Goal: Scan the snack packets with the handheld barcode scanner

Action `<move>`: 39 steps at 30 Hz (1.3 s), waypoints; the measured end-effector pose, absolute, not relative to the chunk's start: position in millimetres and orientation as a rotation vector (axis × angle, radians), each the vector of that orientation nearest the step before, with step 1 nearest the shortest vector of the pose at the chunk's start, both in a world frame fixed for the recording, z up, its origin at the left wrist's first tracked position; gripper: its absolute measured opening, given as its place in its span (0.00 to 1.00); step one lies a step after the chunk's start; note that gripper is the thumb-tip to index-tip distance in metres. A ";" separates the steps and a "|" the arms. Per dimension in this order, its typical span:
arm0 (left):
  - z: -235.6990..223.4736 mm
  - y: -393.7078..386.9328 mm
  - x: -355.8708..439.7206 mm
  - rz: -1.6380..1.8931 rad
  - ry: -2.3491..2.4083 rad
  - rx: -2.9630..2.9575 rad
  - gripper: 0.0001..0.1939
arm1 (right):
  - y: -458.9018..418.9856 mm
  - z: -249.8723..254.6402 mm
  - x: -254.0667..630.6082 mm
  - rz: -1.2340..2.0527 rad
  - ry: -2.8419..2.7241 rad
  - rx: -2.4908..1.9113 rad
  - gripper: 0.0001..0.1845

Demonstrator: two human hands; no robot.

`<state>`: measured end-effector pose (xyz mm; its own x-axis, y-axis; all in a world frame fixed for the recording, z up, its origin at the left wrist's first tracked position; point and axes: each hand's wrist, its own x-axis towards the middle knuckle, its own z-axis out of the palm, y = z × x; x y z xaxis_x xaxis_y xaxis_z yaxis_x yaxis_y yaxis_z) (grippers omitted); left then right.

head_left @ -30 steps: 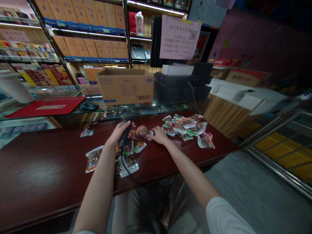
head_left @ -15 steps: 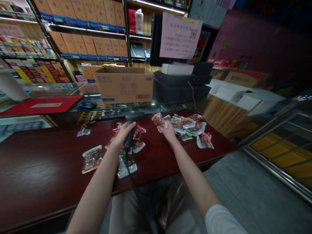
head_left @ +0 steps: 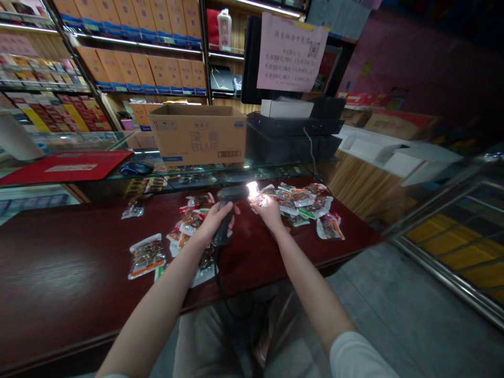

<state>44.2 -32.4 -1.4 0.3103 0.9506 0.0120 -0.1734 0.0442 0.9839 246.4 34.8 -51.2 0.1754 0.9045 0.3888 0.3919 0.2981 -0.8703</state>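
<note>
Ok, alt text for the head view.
A person's left hand grips a black corded barcode scanner aimed at a shiny plastic snack packet in their right hand, above a dark red wooden counter scattered with similar packets.

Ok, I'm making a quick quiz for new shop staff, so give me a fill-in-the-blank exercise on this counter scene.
The black corded barcode scanner is gripped in the ____ hand. Its lit end points at a plastic snack packet held in the ____ hand. Behind the dark red wooden counter, a brown cardboard box stands on a display case topped with ____.

left; right; glass
</note>
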 end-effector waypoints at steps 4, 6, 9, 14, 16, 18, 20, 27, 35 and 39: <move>-2.5 -32.9 45.3 1.026 0.851 1.221 0.28 | 34.4 -51.5 244.9 0.546 -1.456 -1.332 0.18; -1.8 -33.5 44.4 1.015 0.854 1.222 0.28 | 34.2 -51.5 246.0 0.511 -1.466 -1.294 0.19; 1.3 -33.4 39.4 1.012 0.852 1.226 0.28 | 32.4 -47.6 255.2 0.357 -1.450 -1.261 0.26; 13.3 -34.6 16.2 1.052 0.859 1.225 0.30 | 28.1 -36.1 287.8 0.005 -1.342 -1.705 0.30; 19.2 -39.8 1.8 1.055 0.897 1.200 0.30 | 28.0 -34.6 299.2 -0.094 -1.285 -1.895 0.24; 22.7 -47.4 -14.1 1.051 0.941 1.186 0.31 | 28.8 -34.9 306.5 -0.159 -1.221 -2.012 0.22; 21.7 -55.5 -29.7 1.050 0.972 1.190 0.30 | 29.6 -35.4 309.6 -0.215 -1.156 -2.050 0.26; -0.9 -68.2 -59.4 1.127 1.001 1.156 0.32 | 31.9 -43.2 275.5 -0.116 -1.463 -1.635 0.22; -5.7 -68.5 -56.5 1.176 0.954 1.170 0.29 | 47.1 -81.0 164.6 0.598 -1.737 -1.447 0.30; -6.6 -66.5 -51.4 1.190 0.928 1.169 0.27 | 50.4 -80.4 155.4 0.656 -1.640 -1.489 0.31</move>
